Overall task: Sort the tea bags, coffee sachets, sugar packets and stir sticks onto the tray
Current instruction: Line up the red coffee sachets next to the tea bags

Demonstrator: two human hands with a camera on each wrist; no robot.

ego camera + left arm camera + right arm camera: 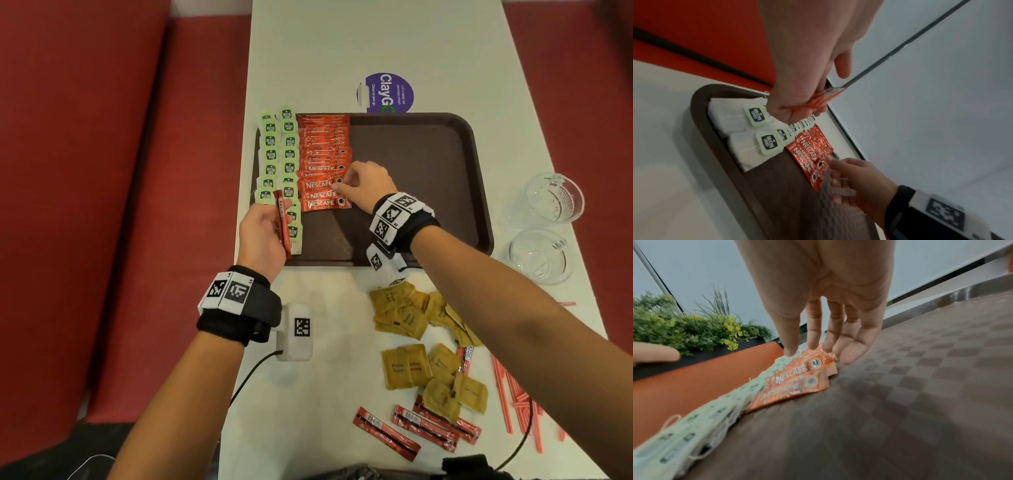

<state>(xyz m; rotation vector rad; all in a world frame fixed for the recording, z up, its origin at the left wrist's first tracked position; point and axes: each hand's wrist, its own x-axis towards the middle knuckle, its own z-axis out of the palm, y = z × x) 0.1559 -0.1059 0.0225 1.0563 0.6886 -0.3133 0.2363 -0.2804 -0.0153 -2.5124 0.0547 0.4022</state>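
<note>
From above, my left hand [262, 233] clasps a few spare Nescafé sachets [283, 222] over the tea bags [279, 154] at the tray [428, 154] edge, while my right hand [366, 181], fingers relaxed, nudges the Nescafé row [323, 161] straight. Brown sugar packets [421, 342] and stir sticks [513, 390] wait on the table.

My left wrist view shows the spares pinched edge-on.

My right wrist view shows my fingertips [849, 356] touching the row's end. These foil sachets look light and slippery; I'd pinch them by a crimped end.
</note>
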